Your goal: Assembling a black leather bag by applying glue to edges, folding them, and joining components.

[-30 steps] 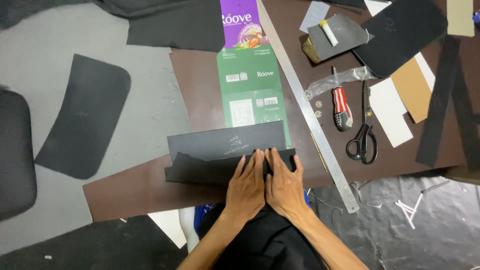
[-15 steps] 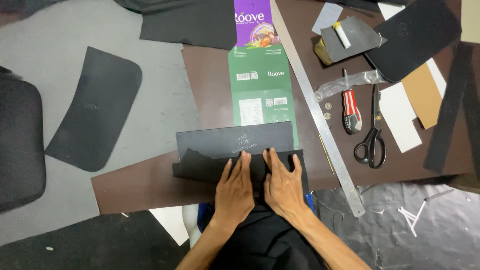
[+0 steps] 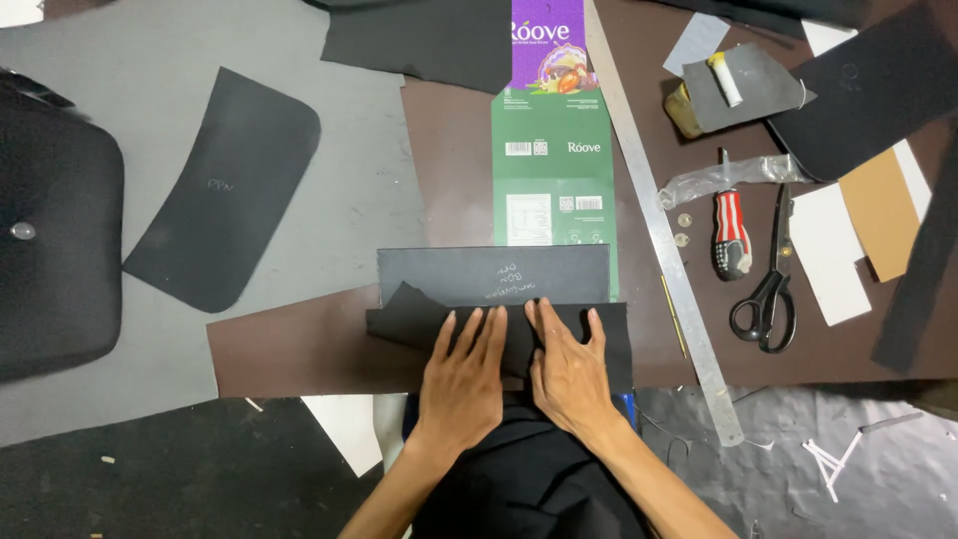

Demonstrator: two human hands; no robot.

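Observation:
My left hand (image 3: 461, 374) and my right hand (image 3: 566, 367) lie flat, side by side, fingers spread, pressing on a black sheet of material (image 3: 419, 321) at the near edge of the work surface. Just beyond the fingertips lies a dark rectangular card (image 3: 449, 275) with pale handwriting on it. Both rest on a large brown leather sheet (image 3: 309, 349). The black sheet's left corner is lifted into a small peak. A flattened green and purple carton (image 3: 552, 150) lies under the far edge of the card.
A long metal ruler (image 3: 659, 230) runs diagonally to the right of the hands. Beyond it lie a red-handled tool (image 3: 730, 232), black scissors (image 3: 766, 294), and white, tan and black cut pieces (image 3: 878, 215). A curved black cut piece (image 3: 225, 190) lies at left.
My hands have spread slightly apart on the black sheet, the left sliding a little leftward. The view has shifted slightly; the other things stay in place.

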